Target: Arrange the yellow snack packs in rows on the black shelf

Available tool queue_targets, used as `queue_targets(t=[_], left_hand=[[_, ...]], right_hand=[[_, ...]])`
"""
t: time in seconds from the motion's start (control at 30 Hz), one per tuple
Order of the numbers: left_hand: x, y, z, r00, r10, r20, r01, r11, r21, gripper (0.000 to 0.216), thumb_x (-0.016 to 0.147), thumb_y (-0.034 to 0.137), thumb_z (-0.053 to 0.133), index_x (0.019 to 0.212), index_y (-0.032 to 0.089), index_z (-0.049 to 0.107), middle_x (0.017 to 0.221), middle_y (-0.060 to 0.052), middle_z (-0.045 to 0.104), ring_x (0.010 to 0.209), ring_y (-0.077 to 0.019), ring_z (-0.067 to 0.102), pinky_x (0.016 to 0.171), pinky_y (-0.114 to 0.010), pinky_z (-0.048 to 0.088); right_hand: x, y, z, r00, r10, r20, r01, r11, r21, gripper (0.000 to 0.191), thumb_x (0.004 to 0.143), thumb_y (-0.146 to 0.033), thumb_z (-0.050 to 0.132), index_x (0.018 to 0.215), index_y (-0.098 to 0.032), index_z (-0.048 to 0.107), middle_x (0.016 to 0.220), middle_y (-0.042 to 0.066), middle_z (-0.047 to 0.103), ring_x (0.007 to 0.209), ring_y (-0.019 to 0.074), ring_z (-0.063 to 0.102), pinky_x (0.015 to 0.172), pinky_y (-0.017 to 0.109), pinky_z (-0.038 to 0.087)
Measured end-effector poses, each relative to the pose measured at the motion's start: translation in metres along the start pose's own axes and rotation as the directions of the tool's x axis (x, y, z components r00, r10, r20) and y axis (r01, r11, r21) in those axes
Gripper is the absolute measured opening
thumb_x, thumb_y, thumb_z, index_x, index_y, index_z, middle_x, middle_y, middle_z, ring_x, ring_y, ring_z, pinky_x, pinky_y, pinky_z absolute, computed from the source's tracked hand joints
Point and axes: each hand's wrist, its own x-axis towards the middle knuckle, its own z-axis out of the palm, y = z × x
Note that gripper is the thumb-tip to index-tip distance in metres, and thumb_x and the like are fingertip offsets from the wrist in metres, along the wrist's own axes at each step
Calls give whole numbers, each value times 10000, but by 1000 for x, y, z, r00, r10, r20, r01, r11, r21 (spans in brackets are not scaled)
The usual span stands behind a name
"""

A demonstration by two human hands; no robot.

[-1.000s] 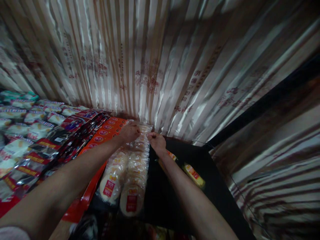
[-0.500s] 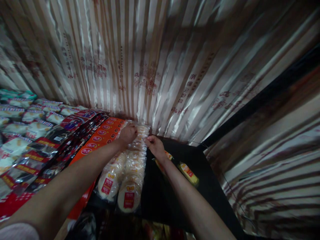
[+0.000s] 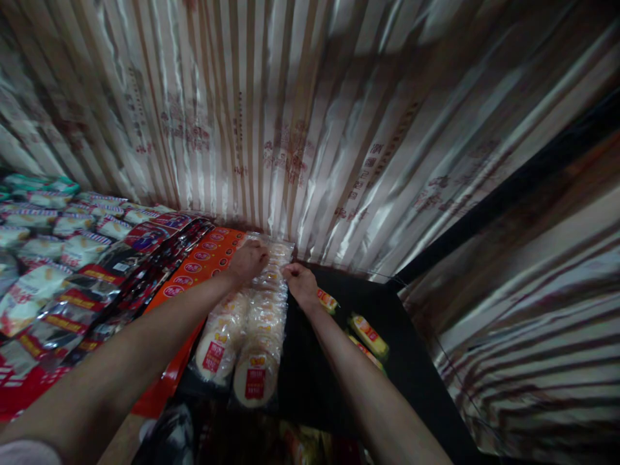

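Clear packs of round pale cakes with red labels lie in two rows on a dark shelf, running back to a striped shiny curtain. My left hand rests closed on the far end of the packs. Just to its right, my right hand pinches the pack's far right edge. Both arms reach forward from the bottom of the view.
Orange boxes with red oval labels lie left of the cakes. Further left are dark red snack bags and white packets. Yellow wrapped bars lie on the shelf beside my right forearm.
Both hands stay at the far end of the cake packs. The view has shifted slightly, and one more yellow bar shows beside my right wrist.
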Motion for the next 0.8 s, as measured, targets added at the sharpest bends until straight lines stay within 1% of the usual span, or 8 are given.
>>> queue_targets(t=[0.1, 0.23, 0.3, 0.4, 0.47, 0.63, 0.7, 0.8], left_hand=[[-3, -7, 3, 998, 62, -22, -63, 996, -60, 209, 841, 274, 476, 913, 176, 646, 954, -59, 615, 977, -183, 518, 876, -292, 426], [-4, -8, 2, 993, 114, 40, -110, 990, -88, 139, 808, 240, 522, 804, 183, 648, 908, -46, 606, 926, -170, 527, 857, -281, 427], [-5, -5, 1, 994, 101, 53, -96, 992, -79, 126, 792, 210, 525, 765, 177, 643, 875, -45, 604, 896, -165, 531, 841, -275, 430], [-6, 0, -1, 998, 53, 46, -50, 997, -50, 131, 781, 187, 513, 750, 167, 638, 844, -49, 603, 878, -167, 533, 835, -281, 433], [-7, 3, -2, 999, 29, 35, -28, 999, -32, 143, 782, 182, 502, 756, 166, 641, 835, -52, 605, 871, -170, 535, 836, -287, 433], [-10, 7, -4, 1000, -6, 22, 6, 1000, -16, 136, 774, 184, 513, 765, 170, 648, 837, -59, 611, 874, -181, 541, 823, -289, 443], [-10, 7, -3, 1000, -8, 27, 8, 1000, -23, 138, 778, 187, 512, 771, 167, 649, 839, -61, 613, 873, -181, 545, 826, -290, 444], [-10, 5, -1, 999, -11, 31, 12, 999, -34, 152, 789, 195, 502, 792, 164, 651, 844, -60, 614, 879, -176, 549, 826, -288, 444]], right_hand=[[1, -5, -1, 1000, 9, -28, -10, 999, -33, 151, 741, -352, 551, 720, -241, 651, 705, -16, 668, 686, 165, 613, 656, 270, 434], [2, -9, -2, 1000, -6, -13, 5, 999, -52, 163, 751, -364, 540, 718, -234, 634, 695, -9, 657, 675, 167, 602, 657, 275, 427], [0, -8, -2, 999, -35, -38, 33, 999, -39, 181, 751, -386, 537, 765, -225, 618, 744, -1, 657, 705, 168, 601, 676, 276, 427], [-8, -5, -3, 989, -70, -132, 67, 997, -24, 283, 735, -456, 539, 858, -205, 583, 797, 18, 644, 745, 180, 596, 689, 284, 429], [-14, -3, -5, 987, -74, -144, 73, 997, -12, 312, 727, -490, 535, 839, -202, 573, 770, 18, 632, 723, 182, 589, 677, 287, 428], [-26, 4, -9, 995, -97, 16, 94, 985, 148, 318, 738, -509, 517, 666, -207, 583, 654, -1, 619, 642, 160, 565, 625, 266, 420], [-27, 5, -9, 992, -104, 67, 83, 963, 257, 321, 712, -512, 551, 654, -200, 598, 631, -6, 619, 613, 148, 552, 594, 254, 413], [-25, 5, -7, 982, -95, 164, 21, 913, 406, 312, 633, -495, 636, 662, -185, 620, 616, -12, 619, 565, 127, 527, 564, 242, 403]])
